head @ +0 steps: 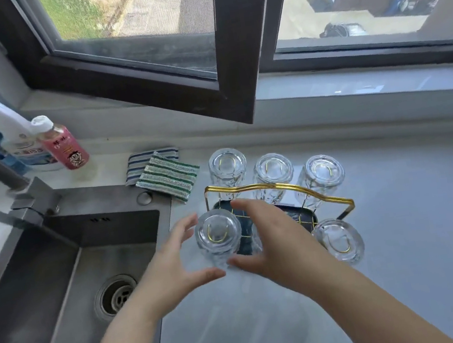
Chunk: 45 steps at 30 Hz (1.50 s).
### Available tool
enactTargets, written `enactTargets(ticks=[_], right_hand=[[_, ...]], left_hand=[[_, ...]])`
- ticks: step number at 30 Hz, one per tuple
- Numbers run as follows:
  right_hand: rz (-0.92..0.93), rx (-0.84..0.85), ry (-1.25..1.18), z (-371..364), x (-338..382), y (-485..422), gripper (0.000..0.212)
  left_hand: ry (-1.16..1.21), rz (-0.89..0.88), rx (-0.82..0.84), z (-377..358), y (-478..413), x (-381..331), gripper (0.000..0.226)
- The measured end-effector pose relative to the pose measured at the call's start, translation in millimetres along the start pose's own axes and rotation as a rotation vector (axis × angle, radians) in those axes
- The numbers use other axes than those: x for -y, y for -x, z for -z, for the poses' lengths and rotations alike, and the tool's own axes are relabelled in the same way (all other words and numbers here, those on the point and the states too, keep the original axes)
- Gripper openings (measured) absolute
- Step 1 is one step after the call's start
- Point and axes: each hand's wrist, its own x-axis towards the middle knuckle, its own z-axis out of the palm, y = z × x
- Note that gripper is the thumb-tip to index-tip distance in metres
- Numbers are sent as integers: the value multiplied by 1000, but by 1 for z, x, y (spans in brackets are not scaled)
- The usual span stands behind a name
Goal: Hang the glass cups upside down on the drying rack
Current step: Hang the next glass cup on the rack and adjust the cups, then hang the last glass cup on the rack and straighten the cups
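On counter right of sink: drying rack, five glass cups inverted; left hand, right hand spread wide, flanking near-left cup, contact unclear

The pale countertop carries the drying rack, two striped cloths and two bottles.

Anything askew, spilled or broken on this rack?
Nothing stands out. Five cups hang upside down on the rack, none visibly cracked or spilled. Both hands, left and right, sit open around the near-left cup.
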Motion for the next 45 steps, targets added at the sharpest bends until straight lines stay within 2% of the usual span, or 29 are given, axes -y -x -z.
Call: enactTargets(ticks=[2,5,8,23,26,29,32,35,39,45], right_hand=[[-28,26,80,-6,2,-6,83],[-56,47,141,-14,3,-16,82],[-61,55,188,-17,1,-22,85],[-53,14,146,-22,-5,-25,84],[-28,34,109,-17,-6,-21,84],[-41,32,66,-1,-15,-8,81],[-67,19,87,16,-31,10,81],[-105,34,135,25,-41,22,83],[-141,21,182,19,-46,23,87],[-186,-17,135,14,-51,23,92]], left_hand=[[9,-6,-17,-9,-1,1,90],[77,-28,-77,-16,-3,1,73],[102,-39,-118,-16,-6,5,66],[145,-12,-64,-10,-7,4,67],[127,13,-37,-10,-3,0,82],[9,-30,-41,-2,6,-12,102],[-146,-228,-119,2,13,-35,91],[-218,-342,-46,-10,13,-60,85],[-359,-299,182,-31,-4,-73,94],[-652,-236,262,-39,-33,-74,92]])
